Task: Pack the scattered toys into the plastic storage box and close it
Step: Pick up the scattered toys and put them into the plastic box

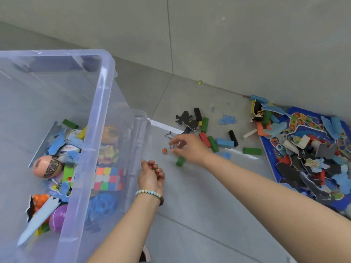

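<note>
To the left of my left hand stands the box (106, 76), open, its wall just beside my knuckles. Inside it already lie an egg (46, 168), a cube (109, 178), a purple ball (58, 219) and some cut-out pieces. My left hand (152, 176) is held palm up with the fingers curled, and it keeps some small pieces (152, 167) in it; they look reddish and green, but they are too small to name.

Between my two hands, nearer to the right one, an orange marble (164, 150) lies on the floor. My right hand (188, 147) is stretched out past it, with the fingertips bent around something small and pale. That spot is blurred, so I cannot tell whether I pinch it already or only touch it. A green block (180, 161) lies just under this wrist.

To the right of my right hand is a group of blocks (216, 141), and further right a blue board (269, 147) heaped with puzzle pieces.

I judge that I am in the collecting step, far from finished. Next I should finish this pick, take the marble, and tip both hands over the box. The marble may roll, so a careful pinch is needed.
</note>
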